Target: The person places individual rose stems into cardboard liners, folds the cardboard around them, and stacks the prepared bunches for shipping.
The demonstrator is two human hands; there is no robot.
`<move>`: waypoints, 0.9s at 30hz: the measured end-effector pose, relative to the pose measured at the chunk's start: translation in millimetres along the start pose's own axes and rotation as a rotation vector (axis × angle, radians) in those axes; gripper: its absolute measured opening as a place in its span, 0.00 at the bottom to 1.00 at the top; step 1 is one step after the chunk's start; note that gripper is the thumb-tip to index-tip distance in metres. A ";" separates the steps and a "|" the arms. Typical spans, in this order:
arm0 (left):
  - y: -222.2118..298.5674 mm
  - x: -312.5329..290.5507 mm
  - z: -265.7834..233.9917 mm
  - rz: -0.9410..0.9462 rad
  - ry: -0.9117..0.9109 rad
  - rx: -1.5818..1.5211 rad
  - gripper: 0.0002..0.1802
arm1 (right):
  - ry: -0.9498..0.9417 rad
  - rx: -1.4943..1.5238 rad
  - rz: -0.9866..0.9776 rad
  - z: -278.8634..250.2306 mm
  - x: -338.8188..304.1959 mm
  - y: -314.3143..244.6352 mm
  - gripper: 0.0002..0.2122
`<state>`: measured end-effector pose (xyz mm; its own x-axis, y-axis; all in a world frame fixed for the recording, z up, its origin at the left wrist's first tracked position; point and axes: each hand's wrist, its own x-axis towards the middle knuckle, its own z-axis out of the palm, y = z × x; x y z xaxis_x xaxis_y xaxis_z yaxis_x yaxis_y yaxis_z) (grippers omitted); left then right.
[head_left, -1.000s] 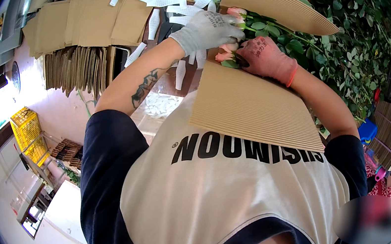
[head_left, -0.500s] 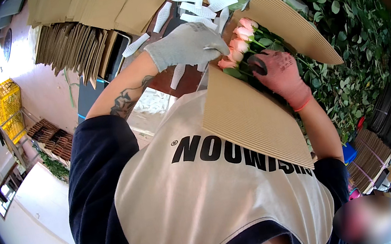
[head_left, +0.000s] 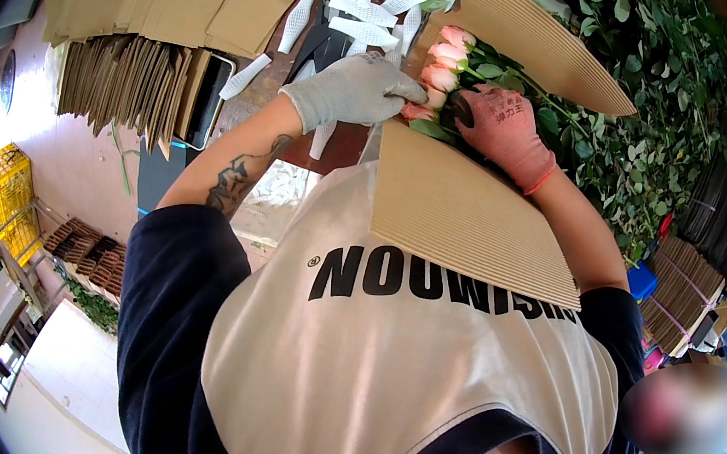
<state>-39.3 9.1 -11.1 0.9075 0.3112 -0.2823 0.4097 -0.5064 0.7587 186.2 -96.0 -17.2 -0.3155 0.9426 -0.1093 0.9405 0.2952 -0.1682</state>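
A bunch of pink roses (head_left: 446, 59) lies in the fold of a corrugated cardboard sheet (head_left: 464, 213), its upper flap (head_left: 541, 35) behind the flowers. My left hand (head_left: 353, 89), in a grey glove, curls over the lowest rose heads and pinches them. In a pink glove, my right hand (head_left: 503, 128) grips the green stems just below the blooms. The lower flap rests against my chest, and the stems further down are hidden by it.
Stacked brown cardboard sheets (head_left: 129, 79) and several white paper strips (head_left: 359, 0) lie beyond my hands. A big heap of green rose foliage (head_left: 645, 48) fills the right. A yellow crate (head_left: 11, 197) stands at the left, bundled cardboard (head_left: 680, 294) at the lower right.
The rose heads have come out from between the flaps and now show clearly. Both hands stay on the bunch, my left shifted onto the lowest blooms, my right lower on the stems.
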 end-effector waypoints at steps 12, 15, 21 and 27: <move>-7.6 -0.7 12.8 0.001 0.004 0.022 0.16 | -0.007 -0.132 0.034 -2.8 13.5 5.1 0.15; -4.5 -2.4 11.1 0.033 0.049 0.052 0.16 | 0.005 -0.130 0.007 -1.8 16.0 5.8 0.16; 7.5 0.9 -0.2 0.109 0.130 0.158 0.12 | -0.050 -0.101 0.013 -3.3 21.9 1.5 0.14; 10.0 15.0 6.7 0.125 0.138 0.353 0.07 | 0.118 0.019 0.103 -3.9 16.0 15.4 0.16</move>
<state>-20.9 3.3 -11.7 0.9413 0.3223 -0.1007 0.3253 -0.7852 0.5269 196.1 -75.7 -17.8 -0.1991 0.9799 -0.0112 0.9642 0.1939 -0.1809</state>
